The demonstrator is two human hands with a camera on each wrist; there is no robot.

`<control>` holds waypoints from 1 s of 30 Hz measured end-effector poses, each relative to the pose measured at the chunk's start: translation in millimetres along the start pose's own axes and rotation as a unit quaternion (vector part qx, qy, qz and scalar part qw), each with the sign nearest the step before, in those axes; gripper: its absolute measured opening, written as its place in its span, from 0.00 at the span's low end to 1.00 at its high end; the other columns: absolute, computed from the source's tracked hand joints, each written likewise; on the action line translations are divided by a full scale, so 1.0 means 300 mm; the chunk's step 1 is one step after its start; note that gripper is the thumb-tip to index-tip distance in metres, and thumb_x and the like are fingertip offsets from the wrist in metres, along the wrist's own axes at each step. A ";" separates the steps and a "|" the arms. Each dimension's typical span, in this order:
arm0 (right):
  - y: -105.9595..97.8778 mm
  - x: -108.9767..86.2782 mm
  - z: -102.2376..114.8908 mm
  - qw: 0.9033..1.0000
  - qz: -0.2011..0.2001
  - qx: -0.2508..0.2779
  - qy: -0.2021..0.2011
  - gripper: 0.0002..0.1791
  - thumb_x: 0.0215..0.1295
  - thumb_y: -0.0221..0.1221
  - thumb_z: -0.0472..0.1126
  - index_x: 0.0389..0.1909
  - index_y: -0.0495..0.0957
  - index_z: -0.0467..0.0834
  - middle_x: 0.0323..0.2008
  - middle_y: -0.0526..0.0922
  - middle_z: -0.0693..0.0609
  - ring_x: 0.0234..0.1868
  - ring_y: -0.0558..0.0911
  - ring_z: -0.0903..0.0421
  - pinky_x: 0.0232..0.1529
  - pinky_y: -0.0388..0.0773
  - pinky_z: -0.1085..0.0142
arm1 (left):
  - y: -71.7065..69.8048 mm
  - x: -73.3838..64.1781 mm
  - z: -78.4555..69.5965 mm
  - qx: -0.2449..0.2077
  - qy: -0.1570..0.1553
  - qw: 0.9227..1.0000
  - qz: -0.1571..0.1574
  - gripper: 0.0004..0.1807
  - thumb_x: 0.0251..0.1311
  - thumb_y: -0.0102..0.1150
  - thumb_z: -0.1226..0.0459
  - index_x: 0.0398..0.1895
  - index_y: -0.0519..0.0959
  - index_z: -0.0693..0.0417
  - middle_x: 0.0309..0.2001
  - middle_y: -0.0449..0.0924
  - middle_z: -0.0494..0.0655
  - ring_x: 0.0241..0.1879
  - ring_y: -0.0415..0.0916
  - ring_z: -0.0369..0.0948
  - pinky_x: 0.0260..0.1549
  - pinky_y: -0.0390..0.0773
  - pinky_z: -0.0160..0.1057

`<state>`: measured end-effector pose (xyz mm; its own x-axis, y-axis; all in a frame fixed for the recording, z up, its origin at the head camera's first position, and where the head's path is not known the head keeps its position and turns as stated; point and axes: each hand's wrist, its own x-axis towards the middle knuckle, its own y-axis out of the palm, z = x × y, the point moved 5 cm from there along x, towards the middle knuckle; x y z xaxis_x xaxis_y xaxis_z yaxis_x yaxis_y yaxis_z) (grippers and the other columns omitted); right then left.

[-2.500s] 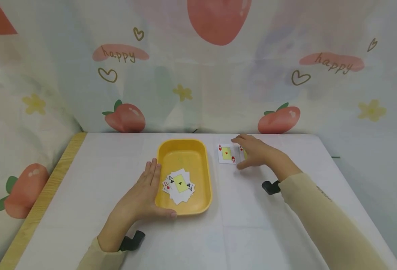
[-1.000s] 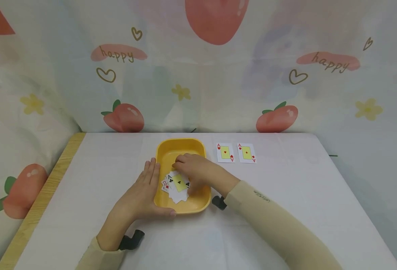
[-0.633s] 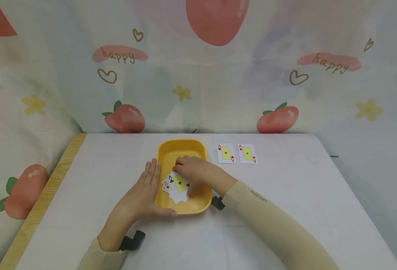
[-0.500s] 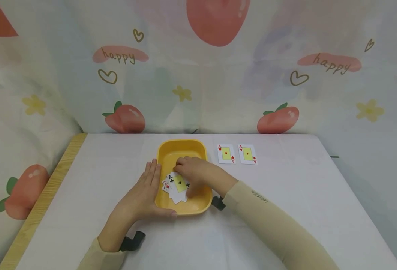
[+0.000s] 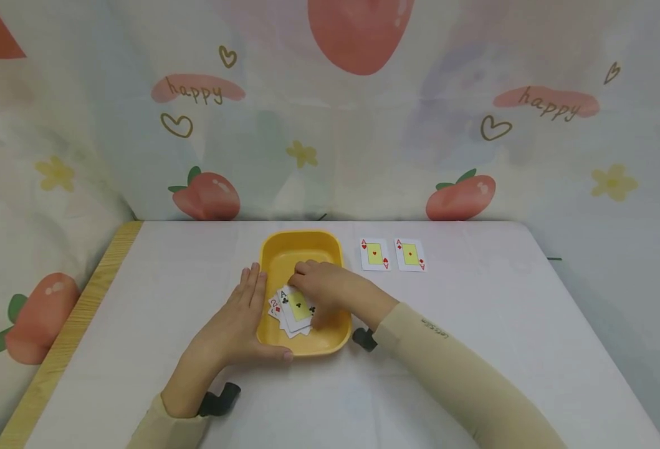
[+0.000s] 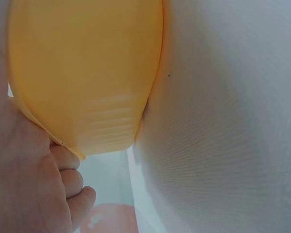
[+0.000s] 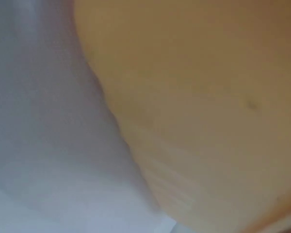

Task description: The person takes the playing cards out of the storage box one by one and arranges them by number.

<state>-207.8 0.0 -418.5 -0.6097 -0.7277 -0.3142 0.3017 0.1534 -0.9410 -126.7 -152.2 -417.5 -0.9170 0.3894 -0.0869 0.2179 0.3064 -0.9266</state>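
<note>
In the head view, a yellow tray (image 5: 301, 242) holds a loose, fanned pile of playing cards. My right hand (image 5: 326, 288) is inside it, thumb and fingers pinching the ace of clubs (image 5: 295, 317) by its right side. Beneath that card, the two of diamonds (image 5: 274, 307) sticks out to the left. My left hand (image 5: 237, 324) rests with straight fingers along the tray's left rim, thumb across the near corner. The left wrist view has this hand (image 6: 31, 170) against the tray's outer wall (image 6: 92, 63). Only the tray's side (image 7: 194, 97), blurred, fills the right wrist view; the right hand is hidden there.
Right of the tray, the ace of hearts (image 5: 374, 255) and ace of diamonds (image 5: 411, 255) lie face up, side by side, on the white tablecloth (image 5: 475, 324). A bare wooden strip (image 5: 77, 324) edges the table's left side. A printed curtain (image 5: 330, 125) hangs behind.
The right hand has moved from the ace of diamonds on the table into the tray and taken hold of the ace of clubs, which has shifted slightly on the pile. The left hand has stayed put.
</note>
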 end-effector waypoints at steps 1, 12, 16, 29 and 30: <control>-0.004 -0.004 -0.003 1.000 -0.004 0.002 -0.003 0.47 0.41 0.78 0.57 0.66 0.71 0.50 0.58 0.72 0.56 0.55 0.70 0.58 0.67 0.70 0.64 | -0.001 0.001 -0.001 -0.001 0.001 1.000 -0.001 0.81 0.33 0.66 0.23 0.79 0.37 0.64 0.80 0.27 0.59 0.79 0.28 0.55 0.75 0.48 0.55; -0.109 -0.084 -0.035 0.998 -0.045 0.033 -0.006 0.54 0.40 0.78 0.61 0.69 0.68 0.47 0.59 0.70 0.54 0.57 0.71 0.58 0.66 0.70 0.64 | 0.004 0.005 0.001 -0.003 -0.005 1.000 0.002 0.82 0.32 0.66 0.23 0.79 0.37 0.63 0.80 0.27 0.58 0.79 0.27 0.54 0.75 0.47 0.55; -0.151 -0.117 -0.059 0.997 -0.065 0.040 0.002 0.53 0.39 0.78 0.61 0.68 0.69 0.47 0.57 0.71 0.55 0.54 0.71 0.59 0.62 0.72 0.66 | 0.002 0.005 0.001 -0.005 -0.007 1.000 0.001 0.82 0.32 0.67 0.23 0.79 0.37 0.63 0.80 0.27 0.57 0.79 0.27 0.54 0.75 0.48 0.55; -0.199 -0.200 -0.151 0.994 -0.080 0.055 0.044 0.46 0.42 0.75 0.53 0.66 0.71 0.47 0.57 0.70 0.55 0.55 0.69 0.57 0.60 0.74 0.64 | 0.006 0.001 -0.001 -0.020 -0.011 1.000 -0.001 0.82 0.31 0.71 0.26 0.79 0.37 0.64 0.80 0.27 0.59 0.79 0.28 0.55 0.75 0.48 0.56; -0.201 -0.208 -0.159 0.994 -0.081 0.057 0.047 0.46 0.42 0.75 0.52 0.66 0.71 0.47 0.57 0.70 0.55 0.54 0.70 0.57 0.60 0.74 0.64 | 0.006 0.001 -0.001 -0.021 -0.012 1.000 -0.001 0.82 0.31 0.71 0.26 0.79 0.38 0.64 0.80 0.27 0.59 0.79 0.28 0.55 0.75 0.48 0.56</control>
<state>-222.9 68.2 -348.1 -0.7212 -0.6701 -0.1756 0.2722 -0.0411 -0.9614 -126.3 -151.2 -419.1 -0.9250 0.3678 -0.0951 0.2300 0.3431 -0.9107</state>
